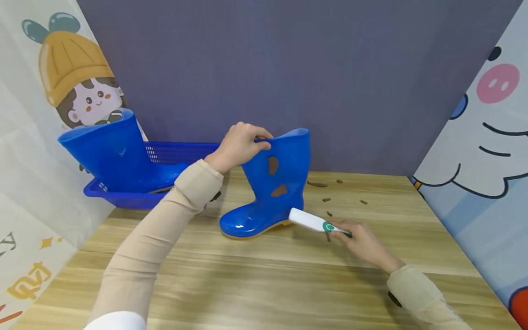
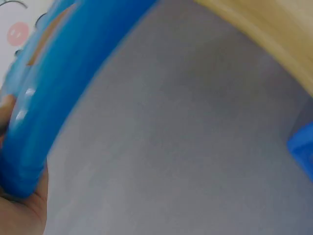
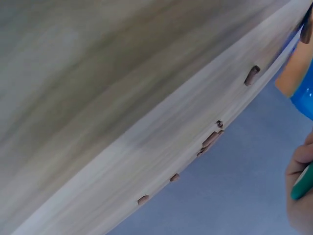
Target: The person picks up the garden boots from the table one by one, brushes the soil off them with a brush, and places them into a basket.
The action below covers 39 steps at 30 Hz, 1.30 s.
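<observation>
A blue rain boot stands upright on the wooden table, with brown patches on its shaft. My left hand grips the boot's top rim, thumb on the near side; in the left wrist view the shaft runs up from that hand. Low at the heel, my right hand holds a white-and-green brush by its handle. The brush's white end is at the heel; whether it touches cannot be told, and no bristles show. Only the green handle and part of the hand appear in the right wrist view.
To the left, a second blue boot sits in a blue plastic basket. Several small brown pieces lie on the wooden table right of the standing boot. A grey panel rises behind, with cartoon-printed sheets on both sides.
</observation>
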Each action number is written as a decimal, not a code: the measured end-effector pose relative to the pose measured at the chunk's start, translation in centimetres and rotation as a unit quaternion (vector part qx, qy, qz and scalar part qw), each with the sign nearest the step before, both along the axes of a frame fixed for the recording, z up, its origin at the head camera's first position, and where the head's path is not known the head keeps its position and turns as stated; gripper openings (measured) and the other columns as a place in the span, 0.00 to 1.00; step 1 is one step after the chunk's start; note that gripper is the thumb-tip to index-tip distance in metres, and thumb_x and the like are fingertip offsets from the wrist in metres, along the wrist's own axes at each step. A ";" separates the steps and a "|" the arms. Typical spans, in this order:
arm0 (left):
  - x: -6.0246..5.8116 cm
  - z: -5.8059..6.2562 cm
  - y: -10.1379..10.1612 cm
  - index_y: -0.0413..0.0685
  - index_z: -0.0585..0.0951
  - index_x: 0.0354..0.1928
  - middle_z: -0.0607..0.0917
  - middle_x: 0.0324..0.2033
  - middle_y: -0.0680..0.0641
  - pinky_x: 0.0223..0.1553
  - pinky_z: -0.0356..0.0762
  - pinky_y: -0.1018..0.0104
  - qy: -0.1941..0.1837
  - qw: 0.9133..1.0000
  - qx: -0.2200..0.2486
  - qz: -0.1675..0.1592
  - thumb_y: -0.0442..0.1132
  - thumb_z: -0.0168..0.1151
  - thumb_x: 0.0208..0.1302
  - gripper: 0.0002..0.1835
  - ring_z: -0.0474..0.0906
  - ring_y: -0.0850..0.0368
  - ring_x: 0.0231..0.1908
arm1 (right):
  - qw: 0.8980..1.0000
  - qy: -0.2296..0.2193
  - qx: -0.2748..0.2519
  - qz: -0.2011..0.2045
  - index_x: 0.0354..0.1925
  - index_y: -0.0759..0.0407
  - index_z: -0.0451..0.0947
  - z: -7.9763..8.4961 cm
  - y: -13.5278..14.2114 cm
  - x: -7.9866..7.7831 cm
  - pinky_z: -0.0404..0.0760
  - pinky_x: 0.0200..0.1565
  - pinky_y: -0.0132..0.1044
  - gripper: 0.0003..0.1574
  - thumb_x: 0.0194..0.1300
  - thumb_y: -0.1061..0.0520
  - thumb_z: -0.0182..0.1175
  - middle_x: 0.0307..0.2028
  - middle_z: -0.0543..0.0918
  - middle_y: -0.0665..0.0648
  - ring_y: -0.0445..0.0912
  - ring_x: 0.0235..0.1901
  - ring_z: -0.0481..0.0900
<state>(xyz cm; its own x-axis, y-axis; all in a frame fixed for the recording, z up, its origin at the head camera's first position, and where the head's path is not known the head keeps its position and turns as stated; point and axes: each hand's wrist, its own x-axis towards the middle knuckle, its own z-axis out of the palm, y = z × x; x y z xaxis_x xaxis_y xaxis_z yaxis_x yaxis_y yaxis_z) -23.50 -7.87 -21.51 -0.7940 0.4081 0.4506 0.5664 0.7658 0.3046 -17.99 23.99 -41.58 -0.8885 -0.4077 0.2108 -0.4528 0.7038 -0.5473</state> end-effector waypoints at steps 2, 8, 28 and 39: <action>-0.2 -0.4 0.2 0.47 0.83 0.46 0.85 0.40 0.47 0.33 0.78 0.68 -0.018 1.000 0.012 -0.010 0.41 0.59 0.62 0.12 0.81 0.59 0.33 | 1.000 0.008 0.003 -0.003 0.55 0.52 0.76 0.1 -0.1 0.1 0.69 0.23 0.30 0.22 0.62 0.50 0.58 0.47 0.82 0.56 0.36 0.20 0.69; -0.3 -1.5 0.4 0.48 0.82 0.47 0.85 0.43 0.49 0.46 0.77 0.63 -0.016 0.998 0.048 -0.035 0.43 0.62 0.60 0.14 0.80 0.57 0.43 | 1.000 0.018 -0.002 -0.001 0.55 0.50 0.76 0.0 -0.6 0.1 0.74 0.33 0.35 0.22 0.62 0.50 0.59 0.51 0.80 0.59 0.49 0.43 0.80; -0.4 -3.7 -2.8 0.43 0.82 0.47 0.84 0.45 0.44 0.36 0.78 0.67 0.032 0.989 0.137 -0.035 0.39 0.62 0.59 0.14 0.81 0.57 0.29 | 0.994 0.092 -0.061 -0.010 0.57 0.55 0.74 0.7 -2.1 -0.4 0.66 0.18 0.29 0.24 0.63 0.51 0.57 0.29 0.79 0.48 0.36 0.17 0.63; -0.9 -4.3 -2.7 0.45 0.83 0.47 0.78 0.15 0.44 0.14 0.54 0.72 -0.005 0.982 0.188 -0.001 0.41 0.59 0.62 0.13 0.49 0.67 0.08 | 0.922 0.226 -0.311 -0.028 0.53 0.66 0.75 4.6 -9.4 -2.9 0.65 0.19 0.23 0.21 0.59 0.67 0.59 0.28 0.80 0.63 0.36 0.20 0.66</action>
<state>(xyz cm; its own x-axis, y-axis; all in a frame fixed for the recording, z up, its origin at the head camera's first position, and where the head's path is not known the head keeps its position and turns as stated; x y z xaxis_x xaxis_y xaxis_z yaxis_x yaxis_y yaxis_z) -24.36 -10.60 -25.85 -0.7986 0.2157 0.5619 0.5631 0.5974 0.5710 -20.88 14.62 -36.99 -0.6677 -0.0386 0.7434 -0.7069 0.3458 -0.6170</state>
